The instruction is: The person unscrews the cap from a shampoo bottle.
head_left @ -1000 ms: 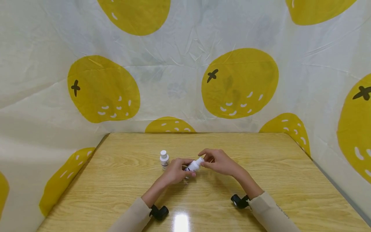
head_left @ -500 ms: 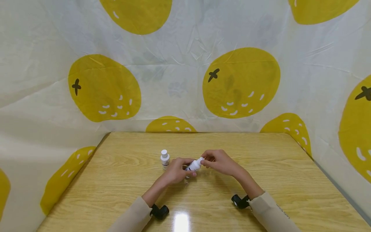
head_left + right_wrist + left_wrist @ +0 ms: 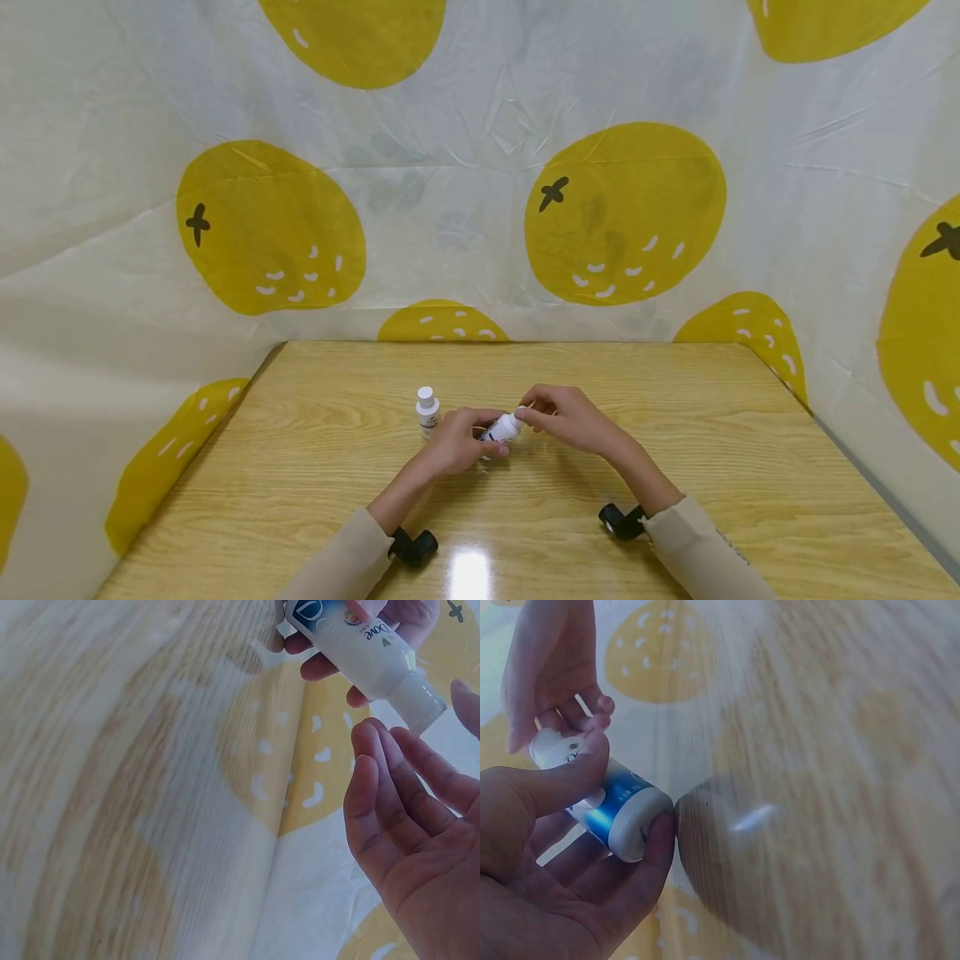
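My left hand (image 3: 455, 443) holds a small white and blue Dove bottle (image 3: 501, 430), tilted so its cap points up and right. In the left wrist view the thumb lies across the bottle (image 3: 619, 799), with fingers beneath and at its base. My right hand (image 3: 566, 417) is at the white cap (image 3: 418, 703). In the right wrist view its fingers (image 3: 371, 750) extend beside the cap, and a small gap shows between the thumb and the cap. A second white-capped bottle (image 3: 427, 408) stands upright just left of my left hand, partly hidden by it.
The wood-grain table (image 3: 637, 375) carries both bottles. A white cloth with yellow fruit shapes (image 3: 465, 242) hangs along the back and sides. Black wrist cameras (image 3: 414, 548) sit below both sleeves, and a bright light reflection lies near the front.
My right hand's fingers came in from slightly off the cap to meet it, and the thumb has since shifted a little left over it. The left hand and both bottles stay nearly still.
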Demonstrator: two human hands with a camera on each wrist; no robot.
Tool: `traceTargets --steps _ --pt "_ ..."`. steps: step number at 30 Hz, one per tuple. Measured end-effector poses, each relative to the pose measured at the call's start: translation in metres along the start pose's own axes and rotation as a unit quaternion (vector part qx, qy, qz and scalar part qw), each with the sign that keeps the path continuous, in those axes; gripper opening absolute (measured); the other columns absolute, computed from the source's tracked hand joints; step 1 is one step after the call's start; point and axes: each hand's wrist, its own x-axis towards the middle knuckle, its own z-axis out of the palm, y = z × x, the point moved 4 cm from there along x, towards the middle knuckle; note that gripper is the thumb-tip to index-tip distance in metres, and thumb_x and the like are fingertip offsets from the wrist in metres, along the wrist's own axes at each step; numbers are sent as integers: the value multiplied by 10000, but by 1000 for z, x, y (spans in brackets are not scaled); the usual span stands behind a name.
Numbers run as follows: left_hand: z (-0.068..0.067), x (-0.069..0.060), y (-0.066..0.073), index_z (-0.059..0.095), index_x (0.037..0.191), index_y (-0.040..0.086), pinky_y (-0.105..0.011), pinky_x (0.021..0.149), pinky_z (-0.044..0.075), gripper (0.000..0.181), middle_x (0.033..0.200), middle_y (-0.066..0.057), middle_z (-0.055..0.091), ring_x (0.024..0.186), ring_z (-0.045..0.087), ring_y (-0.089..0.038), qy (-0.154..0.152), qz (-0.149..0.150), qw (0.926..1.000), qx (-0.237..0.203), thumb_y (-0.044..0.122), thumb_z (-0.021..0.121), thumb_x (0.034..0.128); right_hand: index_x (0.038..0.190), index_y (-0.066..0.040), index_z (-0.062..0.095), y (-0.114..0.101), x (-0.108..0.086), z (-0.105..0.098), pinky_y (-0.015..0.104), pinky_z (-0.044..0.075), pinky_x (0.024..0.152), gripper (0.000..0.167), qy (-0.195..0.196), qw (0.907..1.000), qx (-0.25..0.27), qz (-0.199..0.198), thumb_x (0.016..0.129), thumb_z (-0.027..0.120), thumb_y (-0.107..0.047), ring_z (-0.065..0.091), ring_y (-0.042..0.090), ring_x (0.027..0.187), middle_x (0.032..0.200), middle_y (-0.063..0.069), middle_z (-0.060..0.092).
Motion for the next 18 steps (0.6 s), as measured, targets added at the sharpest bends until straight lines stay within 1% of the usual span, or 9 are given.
traceTargets --steps 4,7,13,16,18 --pt "0 0 0 741 1283 167 -404 891 581 432 1191 -63 755 1092 726 -233 -10 -39 10000 3 194 846 865 1053 -117 726 2 0 1 281 532 687 263 -20 10000 44 56 1032 641 -365 703 320 842 934 148 743" --pt "0 0 0 741 1285 170 -403 883 579 438 1192 -64 756 1089 726 -234 -3 -52 10000 3 198 849 861 1038 -108 728 3 1 1 278 531 690 246 -51 9999 87 69 1031 648 -341 701 320 841 946 156 742" --pt "0 -1 0 741 1287 188 -372 881 580 431 1201 -44 759 1099 723 -211 -3 -58 10000 9 210 841 869 1094 -80 717 2 1 1 270 526 684 210 -114 9997 207 5 1022 666 -271 701 357 836 939 188 744" --pt "0 -1 1 737 1294 188 -359 874 584 432 1207 -43 758 1102 724 -213 -4 -50 10000 19 210 836 875 1144 -64 702 2 1 0 265 529 689 232 -138 9996 249 -28 1015 677 -255 702 370 833 933 194 745" --pt "0 -1 1 733 1303 193 -352 870 584 436 1216 -37 756 1105 724 -213 -15 -76 10000 5 212 832 879 1171 -51 694 2 0 -1 265 532 695 267 -130 9996 227 -49 1007 688 -263 701 365 833 925 168 745"
